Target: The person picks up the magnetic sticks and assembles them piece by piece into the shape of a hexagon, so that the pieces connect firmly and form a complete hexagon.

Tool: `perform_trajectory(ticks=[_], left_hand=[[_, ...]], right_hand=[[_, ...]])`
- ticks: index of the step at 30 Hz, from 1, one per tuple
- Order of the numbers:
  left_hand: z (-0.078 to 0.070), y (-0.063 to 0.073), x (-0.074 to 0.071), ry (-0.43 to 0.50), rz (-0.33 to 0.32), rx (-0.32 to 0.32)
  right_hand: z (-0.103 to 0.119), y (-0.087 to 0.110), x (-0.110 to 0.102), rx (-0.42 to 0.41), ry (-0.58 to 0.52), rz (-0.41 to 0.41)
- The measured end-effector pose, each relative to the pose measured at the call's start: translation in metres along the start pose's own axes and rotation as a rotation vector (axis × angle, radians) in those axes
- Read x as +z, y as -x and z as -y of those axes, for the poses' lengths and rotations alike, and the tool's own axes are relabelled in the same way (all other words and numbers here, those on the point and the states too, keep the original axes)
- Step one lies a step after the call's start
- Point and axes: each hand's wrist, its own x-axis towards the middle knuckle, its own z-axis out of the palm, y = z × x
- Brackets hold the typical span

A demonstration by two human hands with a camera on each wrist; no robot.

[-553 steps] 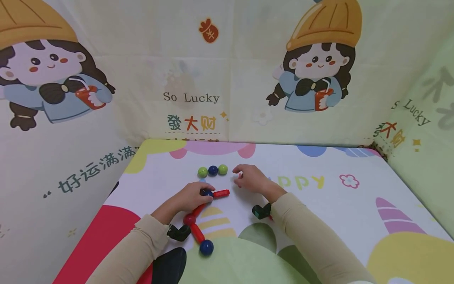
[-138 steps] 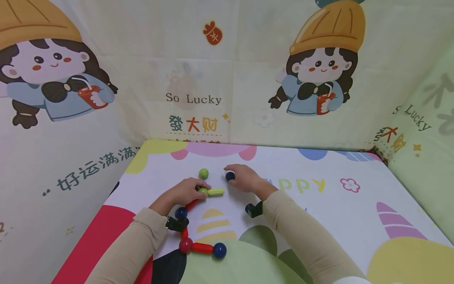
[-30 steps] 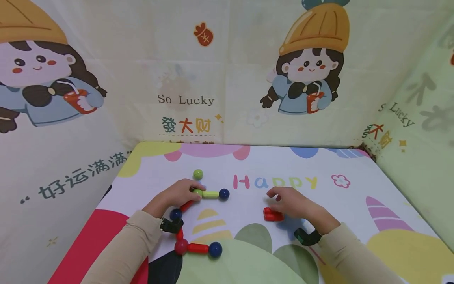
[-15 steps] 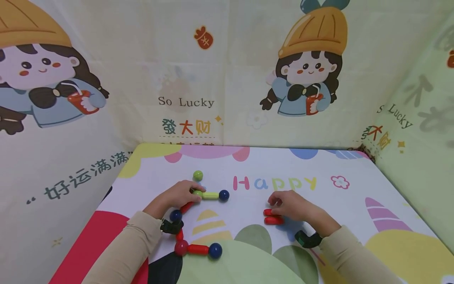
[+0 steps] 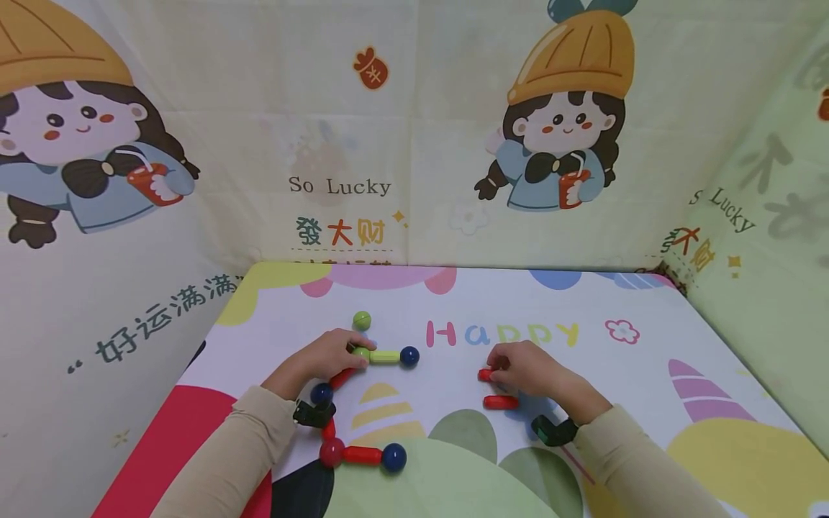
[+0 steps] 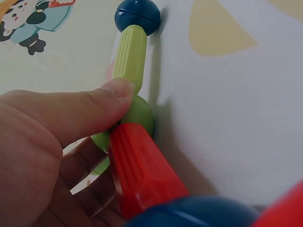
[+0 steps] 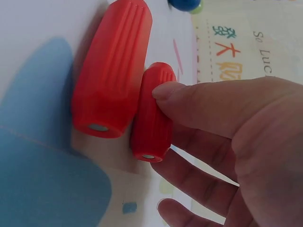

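My left hand [image 5: 324,361] pinches a green magnetic ball [image 6: 141,113] between thumb and fingers. From that ball a light green magnetic rod [image 5: 385,356] runs right to a blue ball [image 5: 409,356]. A red rod [image 6: 144,170] joins it to another blue ball [image 5: 322,393], nearer the body. The chain continues through a partly hidden red rod to a red ball [image 5: 332,452], then a red rod [image 5: 362,455] and a blue end ball [image 5: 393,457]. On the right, my right hand [image 5: 527,368] pinches a red magnetic rod [image 7: 154,113], a metal tip showing at its end.
A second red rod [image 5: 501,403] lies on the table just in front of the right hand. Behind the left hand sits a loose green ball [image 5: 361,320]. The printed tabletop [image 5: 453,302] ends at a cloth backdrop [image 5: 440,144].
Over the last second my right hand has taken one red rod and drawn it away from its neighbour. Earlier, a blue ball joined the light green rod's end. The left hand stays put.
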Motion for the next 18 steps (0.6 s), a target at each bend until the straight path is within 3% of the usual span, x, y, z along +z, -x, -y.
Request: perform_trajectory(ticks=[10,18], left_hand=[[0.001,0.0,0.002,-0.002,-0.005,0.001],[0.001,0.002,0.003,0.001,-0.008,0.0]], right_hand=[[0.0,-0.006,-0.002,0.025,0.007,0.006],[0.01,-0.022,0.002,-0.017,0.024,-0.007]])
